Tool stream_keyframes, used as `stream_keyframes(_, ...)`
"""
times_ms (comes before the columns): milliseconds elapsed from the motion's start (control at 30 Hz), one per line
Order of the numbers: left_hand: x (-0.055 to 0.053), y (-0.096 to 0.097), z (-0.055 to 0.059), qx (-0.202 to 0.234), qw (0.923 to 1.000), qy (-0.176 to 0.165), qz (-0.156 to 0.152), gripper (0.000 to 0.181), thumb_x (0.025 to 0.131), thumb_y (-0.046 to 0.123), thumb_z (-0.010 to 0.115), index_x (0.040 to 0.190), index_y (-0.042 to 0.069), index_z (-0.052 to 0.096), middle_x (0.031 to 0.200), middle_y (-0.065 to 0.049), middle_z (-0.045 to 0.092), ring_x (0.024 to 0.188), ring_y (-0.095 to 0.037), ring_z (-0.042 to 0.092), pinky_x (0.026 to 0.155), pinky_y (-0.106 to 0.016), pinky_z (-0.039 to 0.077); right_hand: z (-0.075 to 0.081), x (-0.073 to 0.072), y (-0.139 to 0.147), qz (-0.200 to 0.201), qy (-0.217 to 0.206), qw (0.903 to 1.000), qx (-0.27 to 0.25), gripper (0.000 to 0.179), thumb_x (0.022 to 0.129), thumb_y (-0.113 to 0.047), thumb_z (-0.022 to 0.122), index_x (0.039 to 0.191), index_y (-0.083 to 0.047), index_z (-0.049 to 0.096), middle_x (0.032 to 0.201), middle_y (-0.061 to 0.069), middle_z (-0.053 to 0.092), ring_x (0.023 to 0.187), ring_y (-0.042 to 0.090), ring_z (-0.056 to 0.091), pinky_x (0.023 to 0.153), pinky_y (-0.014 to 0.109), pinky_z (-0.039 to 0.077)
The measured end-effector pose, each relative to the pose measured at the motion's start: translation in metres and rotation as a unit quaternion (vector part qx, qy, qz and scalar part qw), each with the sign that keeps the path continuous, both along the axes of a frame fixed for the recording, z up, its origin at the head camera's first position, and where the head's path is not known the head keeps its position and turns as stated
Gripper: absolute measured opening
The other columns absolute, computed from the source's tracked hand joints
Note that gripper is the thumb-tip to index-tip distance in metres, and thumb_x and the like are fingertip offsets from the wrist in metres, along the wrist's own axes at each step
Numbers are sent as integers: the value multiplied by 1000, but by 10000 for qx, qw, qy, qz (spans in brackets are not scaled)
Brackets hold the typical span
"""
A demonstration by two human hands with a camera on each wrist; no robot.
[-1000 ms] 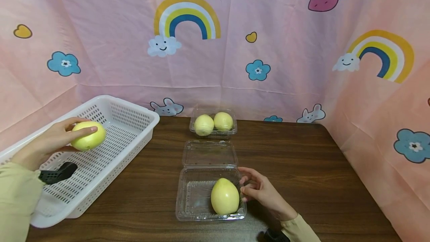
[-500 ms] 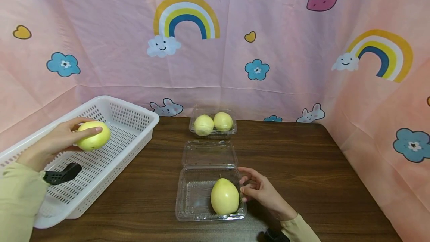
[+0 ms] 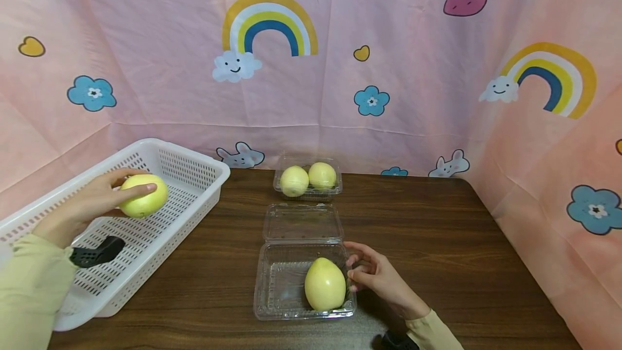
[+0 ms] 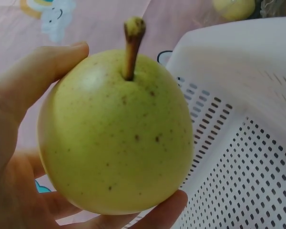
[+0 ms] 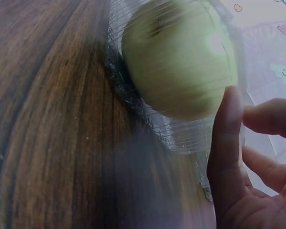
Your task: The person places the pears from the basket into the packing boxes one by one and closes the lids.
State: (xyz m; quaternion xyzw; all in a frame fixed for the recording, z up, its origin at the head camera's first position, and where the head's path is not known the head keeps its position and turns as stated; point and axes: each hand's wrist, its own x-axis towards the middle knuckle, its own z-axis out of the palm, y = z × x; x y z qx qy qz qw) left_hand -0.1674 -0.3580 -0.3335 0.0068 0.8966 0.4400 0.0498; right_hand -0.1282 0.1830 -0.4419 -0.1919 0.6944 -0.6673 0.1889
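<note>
In the head view my left hand [image 3: 94,199] holds a yellow-green pear [image 3: 154,204] above the white basket. The left wrist view shows this pear [image 4: 119,138] close up, stem upward, with thumb and fingers curled round it. An open clear plastic container [image 3: 284,285] lies on the table, its lid [image 3: 303,223] folded back. One pear [image 3: 324,285] stands in its right half. My right hand [image 3: 381,282] pinches the container's right rim between thumb and fingers; the right wrist view shows the thumb [image 5: 227,133] against the clear wall, beside the pear [image 5: 181,62].
A white perforated basket [image 3: 201,207] stands at the left; no fruit shows in its visible part. At the back of the brown wooden table [image 3: 413,220], another clear container [image 3: 311,197] holds two pears [image 3: 294,181]. A pink patterned cloth [image 3: 413,139] hangs behind and at the sides.
My left hand has moved a little to the right with the pear, still over the basket. My right hand and the open container have stayed in place.
</note>
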Motion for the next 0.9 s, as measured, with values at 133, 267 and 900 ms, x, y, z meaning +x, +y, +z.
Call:
stream_keyframes(133, 0, 4, 1, -74, 10000, 23, -53, 64, 97, 35, 58, 142, -3, 33, 126, -21, 41, 80, -11, 57, 67, -34, 54, 0, 0, 0, -14, -23, 10000, 53, 60, 90, 6, 59, 144, 7, 33, 104, 14, 46, 83, 16, 61, 67, 30, 56)
stream_keyframes(267, -1, 9, 4, -129, 9999, 40, -94, 65, 97, 36, 58, 142, -3, 32, 125, -21, 40, 81, -12, 57, 67, -35, 54, 0, 0, 0, -46, -34, 9999, 84, 60, 89, 7, 59, 144, 6, 34, 103, 14, 46, 82, 16, 61, 67, 30, 56)
stream_keyframes(900, -4, 26, 6, -192, 9995, 85, -254, 68, 96, 36, 60, 142, -4, 33, 130, -27, 38, 83, -17, 57, 65, -35, 54, -3, 0, 0, -101, -53, 9999, 31, 60, 90, 5, 60, 144, 5, 34, 100, 13, 48, 81, 17, 59, 66, 30, 56)
